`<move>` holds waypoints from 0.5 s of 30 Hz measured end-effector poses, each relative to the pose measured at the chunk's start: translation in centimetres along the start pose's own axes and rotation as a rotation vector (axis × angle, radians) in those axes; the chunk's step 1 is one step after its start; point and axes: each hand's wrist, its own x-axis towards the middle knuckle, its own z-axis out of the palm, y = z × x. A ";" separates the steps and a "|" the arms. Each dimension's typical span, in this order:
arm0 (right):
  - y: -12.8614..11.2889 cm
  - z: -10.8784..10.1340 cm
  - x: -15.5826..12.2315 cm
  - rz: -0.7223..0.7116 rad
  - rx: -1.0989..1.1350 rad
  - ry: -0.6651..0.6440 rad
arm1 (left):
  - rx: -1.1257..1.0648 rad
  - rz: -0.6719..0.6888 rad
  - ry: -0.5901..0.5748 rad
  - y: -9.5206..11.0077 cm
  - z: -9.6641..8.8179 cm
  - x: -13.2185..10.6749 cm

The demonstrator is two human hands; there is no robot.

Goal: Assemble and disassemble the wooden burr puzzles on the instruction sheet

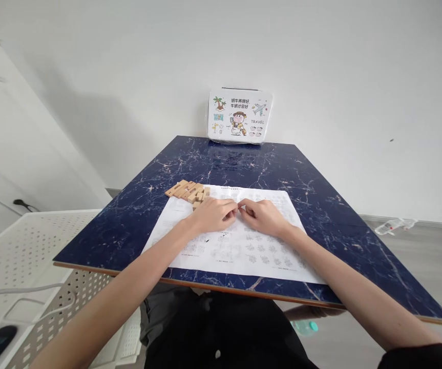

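Observation:
My left hand (216,213) rests on a printed white sheet (239,259), its fingers curled in and the fingertips mostly hidden. Facing it, my right hand (262,215) has its index finger bent toward the left fingertips, almost touching them. Whatever the two hands may hold between them is too small or hidden to make out. Small wooden blocks (196,197) lie just beyond my left hand, partly covered by it. Flat, slotted wooden pieces (182,189) sit beside them at the sheet's far left corner. Tiny dark bits (207,240) show on the paper near my left wrist.
The dark blue marbled table (159,182) reaches to the wall. At its far edge a white cartoon-printed case (239,116) leans upright. A white perforated cart (32,241) with cables stands at the left. A bottle (305,327) is below the table's front edge.

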 end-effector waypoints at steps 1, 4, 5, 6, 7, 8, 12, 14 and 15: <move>0.0 0.0 0.0 -0.002 -0.004 -0.011 | -0.002 0.001 -0.003 0.0 0.0 0.0; -0.1 0.0 0.1 0.002 -0.005 -0.039 | -0.002 -0.005 -0.007 0.1 -0.1 0.0; -0.2 -0.1 0.1 0.005 -0.003 -0.043 | -0.001 -0.007 -0.007 0.1 -0.1 0.0; -0.2 -0.1 0.1 0.008 -0.002 -0.045 | 0.000 -0.008 -0.008 0.1 -0.1 0.0; -0.3 -0.2 0.1 0.010 -0.002 -0.046 | 0.001 -0.008 -0.009 0.1 -0.1 0.1; -0.3 -0.2 0.1 0.009 -0.003 -0.046 | 0.002 -0.009 -0.010 0.1 0.0 0.1; -0.5 -0.3 0.0 0.004 -0.009 -0.045 | -0.002 -0.005 -0.015 0.0 0.0 0.1; -0.5 -0.2 0.1 0.011 -0.005 -0.058 | -0.008 -0.001 -0.024 0.0 -0.1 0.1; -0.6 -0.2 0.1 0.017 -0.003 -0.066 | -0.009 0.000 -0.026 0.0 -0.1 0.1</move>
